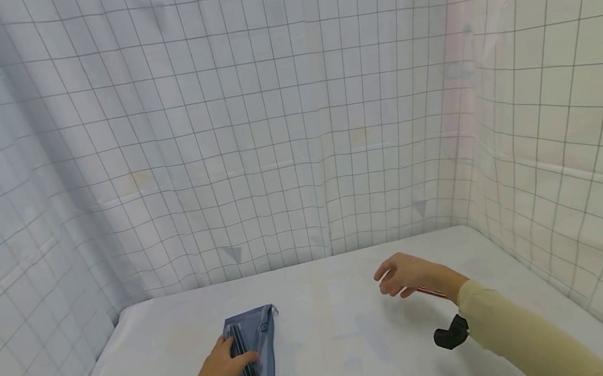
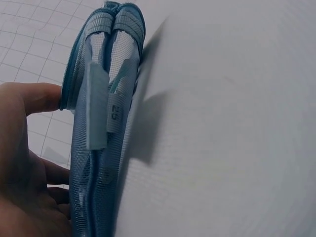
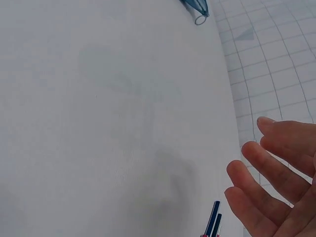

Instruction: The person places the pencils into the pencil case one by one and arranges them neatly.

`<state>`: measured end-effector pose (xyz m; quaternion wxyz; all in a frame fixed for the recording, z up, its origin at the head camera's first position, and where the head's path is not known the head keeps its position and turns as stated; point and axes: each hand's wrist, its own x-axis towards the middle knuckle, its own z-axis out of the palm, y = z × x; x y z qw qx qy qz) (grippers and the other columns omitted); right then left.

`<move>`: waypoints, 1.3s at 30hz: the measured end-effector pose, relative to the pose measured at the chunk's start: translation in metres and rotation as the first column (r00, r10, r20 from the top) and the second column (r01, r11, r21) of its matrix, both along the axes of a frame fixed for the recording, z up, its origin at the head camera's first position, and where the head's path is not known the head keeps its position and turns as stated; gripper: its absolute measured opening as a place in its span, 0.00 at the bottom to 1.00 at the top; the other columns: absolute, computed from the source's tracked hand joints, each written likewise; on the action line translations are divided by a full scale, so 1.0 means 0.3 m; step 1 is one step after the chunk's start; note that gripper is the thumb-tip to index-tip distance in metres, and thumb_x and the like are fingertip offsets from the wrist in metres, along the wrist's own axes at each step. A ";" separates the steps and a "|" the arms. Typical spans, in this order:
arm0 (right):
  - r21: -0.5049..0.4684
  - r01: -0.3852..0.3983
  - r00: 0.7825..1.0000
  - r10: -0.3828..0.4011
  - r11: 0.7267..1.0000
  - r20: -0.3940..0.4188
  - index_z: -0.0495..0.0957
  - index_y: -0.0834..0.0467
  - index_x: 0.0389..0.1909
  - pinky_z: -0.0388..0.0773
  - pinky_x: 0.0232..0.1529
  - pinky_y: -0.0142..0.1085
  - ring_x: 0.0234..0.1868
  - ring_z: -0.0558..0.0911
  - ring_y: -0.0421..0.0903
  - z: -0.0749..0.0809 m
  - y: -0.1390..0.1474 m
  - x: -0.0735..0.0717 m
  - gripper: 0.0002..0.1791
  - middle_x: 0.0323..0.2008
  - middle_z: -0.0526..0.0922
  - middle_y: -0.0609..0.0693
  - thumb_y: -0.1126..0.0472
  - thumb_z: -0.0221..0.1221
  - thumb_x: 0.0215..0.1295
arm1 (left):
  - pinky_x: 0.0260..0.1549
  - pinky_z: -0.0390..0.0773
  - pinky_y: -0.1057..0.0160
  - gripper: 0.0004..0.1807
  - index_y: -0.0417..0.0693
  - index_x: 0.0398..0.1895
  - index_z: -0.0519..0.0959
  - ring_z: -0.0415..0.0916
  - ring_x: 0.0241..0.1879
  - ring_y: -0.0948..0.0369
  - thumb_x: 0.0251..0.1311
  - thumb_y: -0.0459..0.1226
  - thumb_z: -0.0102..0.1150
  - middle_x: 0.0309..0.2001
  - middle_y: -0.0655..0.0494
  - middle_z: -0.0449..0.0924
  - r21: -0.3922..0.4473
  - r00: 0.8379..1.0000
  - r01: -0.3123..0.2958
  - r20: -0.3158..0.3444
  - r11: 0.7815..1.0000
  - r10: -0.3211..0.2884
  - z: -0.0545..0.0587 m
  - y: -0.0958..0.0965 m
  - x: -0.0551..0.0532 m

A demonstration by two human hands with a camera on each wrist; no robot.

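Observation:
A blue zippered mesh pouch (image 1: 263,334) lies on the left part of the table, with two dark lines running along its upper face. My left hand (image 1: 221,371) rests on top of it, thumb and fingers spread apart. In the left wrist view the pouch (image 2: 101,163) is seen end-on, its two zipped halves and a pale tab facing the camera, and a fingertip touches its zipped edge. My right hand (image 1: 406,273) hovers over the right side, fingers loosely bent with nothing in them. Near it are slim red and dark pens (image 3: 213,219), partly hidden by the hand and forearm.
The white table (image 1: 333,342) is enclosed at the back and sides by white gridded curtains (image 1: 289,117). A black wrist camera (image 1: 451,332) sits under my right forearm by the pale yellow sleeve (image 1: 517,331).

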<state>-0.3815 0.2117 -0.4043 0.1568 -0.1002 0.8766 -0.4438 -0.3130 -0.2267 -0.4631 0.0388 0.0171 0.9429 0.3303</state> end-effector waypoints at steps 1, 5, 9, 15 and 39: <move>0.012 0.006 1.000 -0.006 1.000 -0.008 0.80 0.66 0.60 0.85 0.43 0.44 0.43 0.86 0.51 -0.004 0.012 -0.003 0.23 0.45 0.87 0.53 0.64 0.70 0.65 | 0.65 0.58 0.27 0.53 0.16 0.70 0.58 0.50 0.70 0.22 0.62 0.55 0.63 0.72 0.14 0.47 0.000 1.000 -0.001 0.001 1.000 0.001 0.000 0.000 0.000; 0.036 0.034 0.999 -0.033 0.999 -0.023 0.81 0.65 0.59 0.84 0.37 0.41 0.39 0.84 0.47 -0.020 0.063 -0.011 0.22 0.44 0.87 0.52 0.65 0.69 0.65 | 0.66 0.58 0.27 0.53 0.16 0.71 0.58 0.50 0.70 0.22 0.62 0.55 0.63 0.72 0.14 0.47 0.001 1.000 -0.002 0.005 1.000 0.002 0.001 0.001 0.002; 0.032 0.053 0.998 -0.052 0.998 -0.026 0.81 0.65 0.58 0.83 0.35 0.39 0.36 0.83 0.47 -0.026 0.104 -0.007 0.20 0.46 0.87 0.55 0.67 0.68 0.66 | 0.66 0.57 0.27 0.53 0.16 0.71 0.57 0.49 0.71 0.22 0.62 0.55 0.63 0.73 0.15 0.46 0.012 1.000 -0.008 0.018 1.000 0.008 0.004 0.004 0.005; 0.054 0.072 0.997 -0.069 0.996 -0.043 0.81 0.67 0.57 0.85 0.41 0.44 0.36 0.83 0.47 -0.027 0.149 0.007 0.19 0.42 0.86 0.54 0.68 0.68 0.65 | 0.66 0.57 0.27 0.54 0.16 0.71 0.57 0.49 0.71 0.22 0.62 0.55 0.63 0.73 0.15 0.46 0.014 1.000 -0.007 0.018 1.000 0.006 0.006 0.004 0.007; 0.331 0.158 0.965 -0.074 0.930 -0.253 0.87 0.63 0.41 0.83 0.40 0.45 0.37 0.82 0.47 -0.117 0.321 0.018 0.10 0.35 0.86 0.49 0.70 0.71 0.58 | 0.67 0.53 0.26 0.55 0.17 0.72 0.55 0.46 0.71 0.22 0.62 0.56 0.63 0.74 0.15 0.43 0.049 0.999 -0.009 0.035 0.999 0.007 0.007 0.001 0.009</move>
